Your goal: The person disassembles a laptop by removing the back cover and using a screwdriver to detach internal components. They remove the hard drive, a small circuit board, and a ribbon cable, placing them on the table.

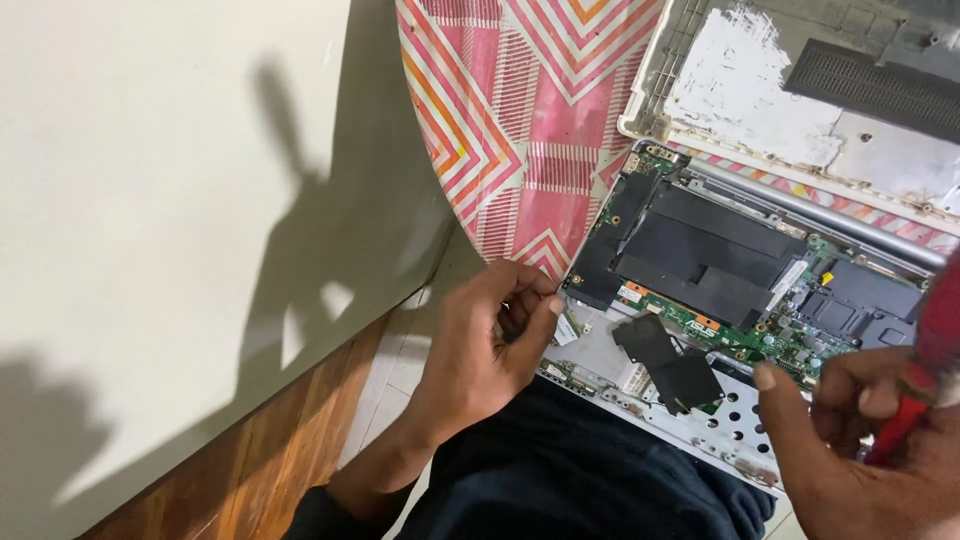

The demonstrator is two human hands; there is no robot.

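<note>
An opened white laptop (700, 425) lies across my lap and a pink patterned board, its green circuit board (745, 335) and black shields exposed. My left hand (485, 345) sits at the laptop's left edge, fingers curled with the fingertips pinched together near the corner; whether something small is between them cannot be made out. At the lower right, over the laptop's front edge, my right hand (850, 440) grips a red-handled tool (925, 370). The index finger points toward the circuit board.
The laptop's removed white bottom cover (790, 90) lies upside down at the top right. The pink, orange and white striped board (520, 120) runs under the laptop. A pale wall (150, 200) and a brown wooden strip (240, 470) are on the left.
</note>
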